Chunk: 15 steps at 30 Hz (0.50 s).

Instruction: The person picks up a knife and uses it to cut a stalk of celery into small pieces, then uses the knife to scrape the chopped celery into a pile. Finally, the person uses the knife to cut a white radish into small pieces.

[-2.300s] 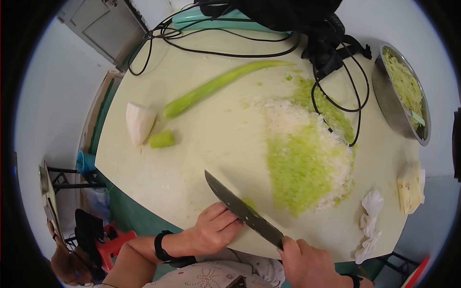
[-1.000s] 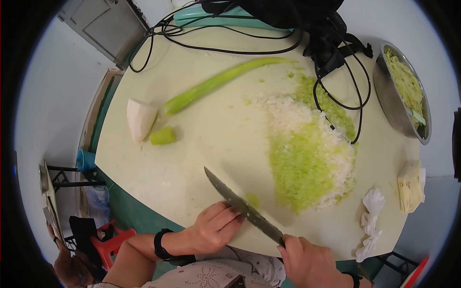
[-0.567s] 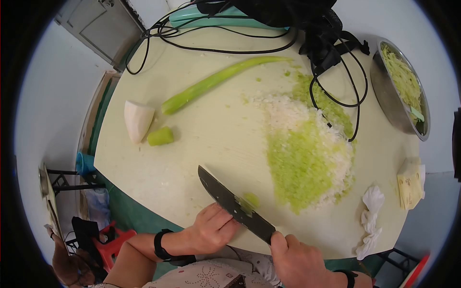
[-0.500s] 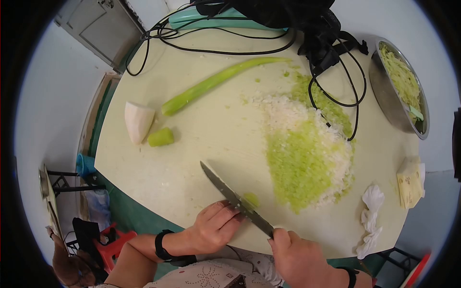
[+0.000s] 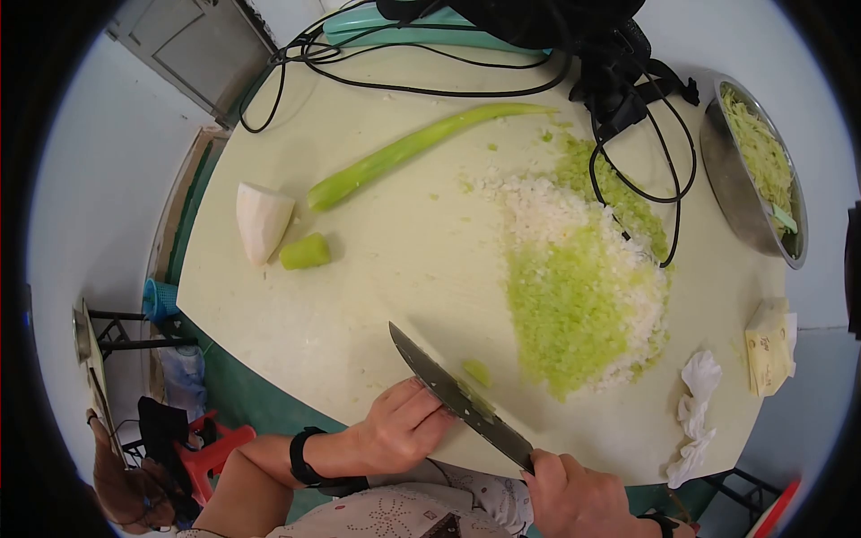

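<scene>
My right hand (image 5: 574, 493) grips the handle of a dark kitchen knife (image 5: 453, 395) whose blade slants up and to the left over the pale round board (image 5: 395, 260). My left hand (image 5: 399, 429) rests with curled fingers against the blade's left side, holding something small that the blade mostly hides. A small bit of green vegetable (image 5: 477, 372) lies just right of the blade. A wide heap of minced green and white vegetable (image 5: 574, 287) covers the board's right half.
A long green stalk (image 5: 408, 152), a white radish chunk (image 5: 262, 220) and a short green piece (image 5: 305, 252) lie at the left. Black cables (image 5: 628, 134) cross the far side. A metal bowl of shreds (image 5: 758, 166) and a crumpled tissue (image 5: 692, 417) sit at the right.
The knife has rocked up and down beside my left fingers, and both hands have stayed near the board's front edge. A small green piece now lies free to the right of the blade.
</scene>
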### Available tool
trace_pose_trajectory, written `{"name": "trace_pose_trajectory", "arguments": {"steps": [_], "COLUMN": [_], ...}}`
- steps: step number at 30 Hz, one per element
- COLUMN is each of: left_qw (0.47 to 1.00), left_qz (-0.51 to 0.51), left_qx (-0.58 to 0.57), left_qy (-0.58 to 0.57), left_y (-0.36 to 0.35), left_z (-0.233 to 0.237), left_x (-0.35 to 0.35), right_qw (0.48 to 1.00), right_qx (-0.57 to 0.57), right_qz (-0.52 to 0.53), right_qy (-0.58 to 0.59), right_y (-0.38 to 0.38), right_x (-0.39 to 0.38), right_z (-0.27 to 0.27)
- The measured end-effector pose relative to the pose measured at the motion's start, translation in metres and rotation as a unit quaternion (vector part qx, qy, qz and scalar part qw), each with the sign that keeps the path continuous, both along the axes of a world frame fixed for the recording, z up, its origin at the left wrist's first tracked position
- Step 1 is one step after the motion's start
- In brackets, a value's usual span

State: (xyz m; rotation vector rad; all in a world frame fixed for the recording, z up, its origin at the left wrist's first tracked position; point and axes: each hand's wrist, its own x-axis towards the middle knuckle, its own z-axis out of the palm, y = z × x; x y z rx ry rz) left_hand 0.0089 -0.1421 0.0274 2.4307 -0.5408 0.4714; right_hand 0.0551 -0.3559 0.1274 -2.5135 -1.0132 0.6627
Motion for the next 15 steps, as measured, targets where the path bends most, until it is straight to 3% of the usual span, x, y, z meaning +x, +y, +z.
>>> {"name": "trace_pose_trajectory", "arguments": {"steps": [15], "left_qw": [1.0], "left_qz": [0.01], "left_qx": [-0.009], "left_qy": [-0.007], "left_y": [-0.001], "left_z": [0.0007], "left_x": [0.0013], "right_qw": [1.0], "right_qx": [-0.025], "right_qz": [-0.001], "right_qy": [0.01], "right_y": [-0.0018], "right_x": [0.0016], "right_z": [0.0021]}}
